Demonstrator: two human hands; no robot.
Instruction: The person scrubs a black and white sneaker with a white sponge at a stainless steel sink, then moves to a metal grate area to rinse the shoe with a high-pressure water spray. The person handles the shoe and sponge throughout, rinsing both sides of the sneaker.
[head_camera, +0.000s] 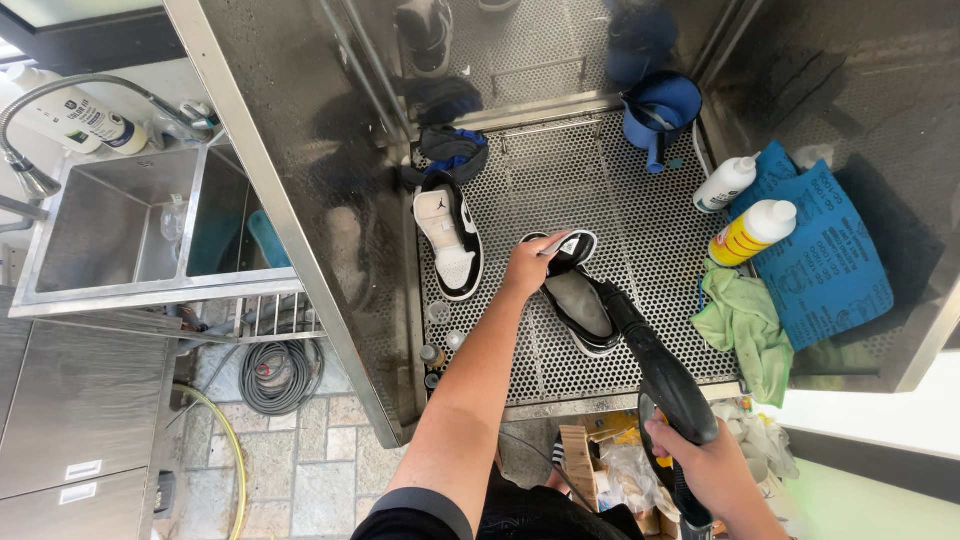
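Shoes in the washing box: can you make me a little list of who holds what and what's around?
left hand: holds shoe by its tongue
right hand: grips black spray gun, nozzle at shoe
other shoe: lies to the left on the perforated tray
right side: two bottles, green cloth, blue sheet
back: blue jug

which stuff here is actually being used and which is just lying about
In use: left hand on the black-and-white shoe; right hand holding the black spray gun.

Lying about: second shoe, blue jug, two bottles, green cloth, blue sheet.
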